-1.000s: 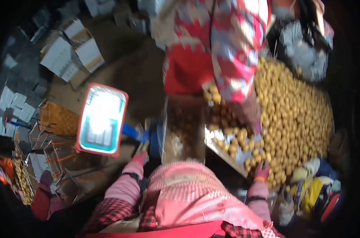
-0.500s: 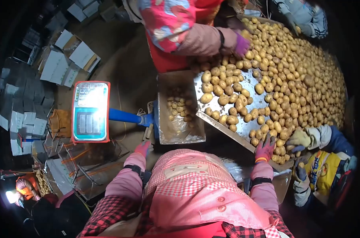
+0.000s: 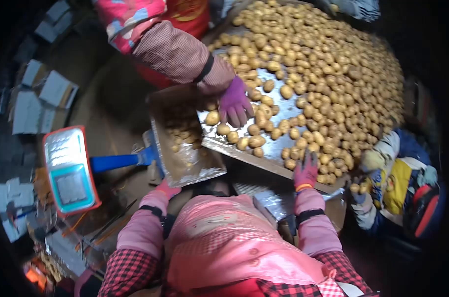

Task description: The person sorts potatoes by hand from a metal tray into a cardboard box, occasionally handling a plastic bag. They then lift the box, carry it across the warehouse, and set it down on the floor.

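Note:
My right hand, in a pink and grey glove, lies at the wooden rim of the metal sorting table, its fingers spread beside the potatoes. My left hand, in a pink glove, is by the near left corner of a plastic-lined cardboard box; its fingertips are partly hidden and blurred. Small potatoes lie inside that box. A co-worker's purple-gloved hand reaches over the table's left end, among loose potatoes.
A scale display on a blue post stands left of the box. Open white cartons are at far left. Another worker in a yellow bib is at the right, with potatoes in one hand. A plastic-covered box sits below my right hand.
The view has turned, and the scene sits further left. The co-worker's purple-gloved hand has come down from the pile to the table's near left end. My hands remain by the rim and box.

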`<state>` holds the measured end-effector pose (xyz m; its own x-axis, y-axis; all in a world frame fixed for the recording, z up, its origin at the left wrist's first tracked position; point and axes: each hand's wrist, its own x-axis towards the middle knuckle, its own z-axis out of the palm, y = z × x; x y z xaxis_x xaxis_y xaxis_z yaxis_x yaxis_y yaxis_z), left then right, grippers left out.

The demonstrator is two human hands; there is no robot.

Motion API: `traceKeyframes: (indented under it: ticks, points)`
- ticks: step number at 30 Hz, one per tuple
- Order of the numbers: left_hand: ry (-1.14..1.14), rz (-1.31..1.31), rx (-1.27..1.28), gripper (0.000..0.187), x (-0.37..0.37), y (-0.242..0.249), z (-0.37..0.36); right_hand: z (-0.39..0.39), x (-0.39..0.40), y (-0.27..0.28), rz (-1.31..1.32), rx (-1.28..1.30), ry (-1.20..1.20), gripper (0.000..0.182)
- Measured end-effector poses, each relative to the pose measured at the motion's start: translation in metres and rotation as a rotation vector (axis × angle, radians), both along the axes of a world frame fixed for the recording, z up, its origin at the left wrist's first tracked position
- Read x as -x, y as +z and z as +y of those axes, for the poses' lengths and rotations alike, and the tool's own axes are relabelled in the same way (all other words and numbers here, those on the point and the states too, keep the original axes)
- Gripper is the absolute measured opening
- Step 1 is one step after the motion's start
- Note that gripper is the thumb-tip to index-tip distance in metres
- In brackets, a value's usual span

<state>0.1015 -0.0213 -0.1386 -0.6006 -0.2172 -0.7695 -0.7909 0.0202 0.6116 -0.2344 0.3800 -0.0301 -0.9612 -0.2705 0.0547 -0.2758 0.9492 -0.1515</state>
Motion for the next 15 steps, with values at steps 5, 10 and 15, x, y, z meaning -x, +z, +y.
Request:
traceKeyframes:
  ticks: [5,10,15]
  points:
    - [-0.068,-0.128,0.038,0.088,-0.013,0.009,-0.025,-0.004,-0.004,0.01,-0.038,0.002,-0.037,0.062]
    - [0.131,0.018,0.431,0.083,0.028,0.093,-0.055,-0.003,-0.004,0.006,-0.049,-0.001,-0.052,0.062]
    - [-0.08,0.566,0.176,0.06,0.125,0.155,-0.04,-0.009,-0.004,0.013,-0.071,0.006,-0.106,0.062]
